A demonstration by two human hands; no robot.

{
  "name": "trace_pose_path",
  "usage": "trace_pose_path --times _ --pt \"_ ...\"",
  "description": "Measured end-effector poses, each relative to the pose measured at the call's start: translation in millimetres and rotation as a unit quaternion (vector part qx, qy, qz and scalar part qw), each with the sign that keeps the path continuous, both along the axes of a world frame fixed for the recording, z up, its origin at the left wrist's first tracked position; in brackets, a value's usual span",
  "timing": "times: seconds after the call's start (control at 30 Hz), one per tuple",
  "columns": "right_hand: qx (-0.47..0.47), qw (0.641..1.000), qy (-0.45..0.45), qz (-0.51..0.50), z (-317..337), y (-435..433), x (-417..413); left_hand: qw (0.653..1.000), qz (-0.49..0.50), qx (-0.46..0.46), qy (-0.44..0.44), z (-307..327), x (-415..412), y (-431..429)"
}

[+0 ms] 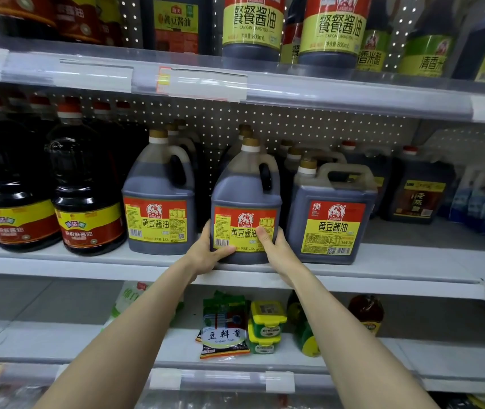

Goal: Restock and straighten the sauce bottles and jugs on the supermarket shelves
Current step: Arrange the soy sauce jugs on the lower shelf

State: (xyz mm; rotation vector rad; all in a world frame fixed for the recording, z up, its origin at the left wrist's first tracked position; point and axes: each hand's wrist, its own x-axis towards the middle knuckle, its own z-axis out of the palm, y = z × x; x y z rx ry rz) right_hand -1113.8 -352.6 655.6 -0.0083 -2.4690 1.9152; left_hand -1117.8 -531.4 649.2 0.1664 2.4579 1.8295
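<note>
With left hand (208,252) and right hand (273,247), grips jug (245,196) low at both sides, upright at shelf (43,262) front edge. Could tip forward off shelf if pushed from so low; could slip on slick label.

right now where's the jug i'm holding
Head view, centre: the jug is at the front of the middle shelf, between a matching jug on the left and a larger square jug on the right.

Even, dimmish light; wide-angle bending at edges; right side blurred, perhaps defocus.
</note>
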Motion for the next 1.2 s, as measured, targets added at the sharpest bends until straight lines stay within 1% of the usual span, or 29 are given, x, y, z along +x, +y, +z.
trace_pose_path --times 0.17,0.37,1.2 --pt "0.000 1.000 -0.005 0.006 1.1 -0.1 -0.8 1.000 -0.001 0.007 -0.012 -0.2 -2.5 -0.4" --pt "-0.012 1.000 -0.003 0.013 1.2 0.1 0.8 1.000 0.003 0.001 -0.004 -3.5 -2.8 -0.8" --pt "0.011 1.000 -0.011 0.010 5.2 -1.8 2.7 1.000 0.023 -0.009 0.014 -12.2 -8.7 -0.5"
